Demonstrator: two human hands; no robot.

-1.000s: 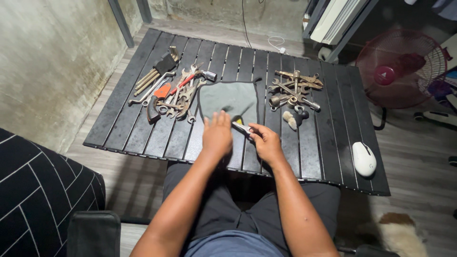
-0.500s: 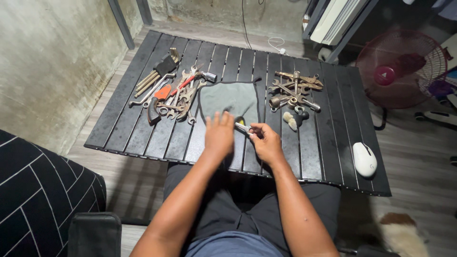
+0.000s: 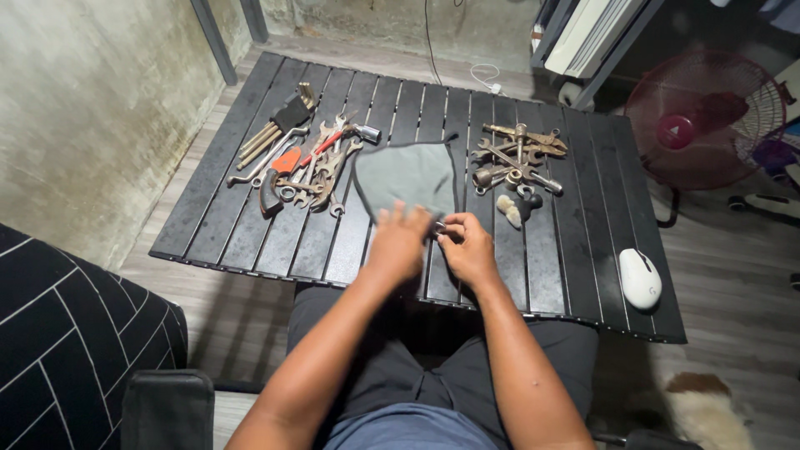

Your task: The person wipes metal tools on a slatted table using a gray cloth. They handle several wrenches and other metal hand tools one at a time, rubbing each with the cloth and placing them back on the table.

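Note:
My left hand (image 3: 398, 243) lies palm down on the near edge of a grey cloth (image 3: 406, 173) spread on the black slatted table (image 3: 250, 242). My right hand (image 3: 467, 248) sits just beside it, fingers pinched on a small metal tool (image 3: 438, 225) whose tip shows between the two hands. The rest of that tool is hidden under my left hand.
A pile of wrenches, hex keys and a red-handled tool (image 3: 298, 158) lies left of the cloth. Rusty sockets and wrenches (image 3: 515, 160) lie to its right. A white computer mouse (image 3: 639, 278) rests at the table's right edge. A red fan (image 3: 704, 117) stands beyond.
My left hand slid right over the cloth's near edge and covered most of the small tool, including its yellow part. My right hand barely moved.

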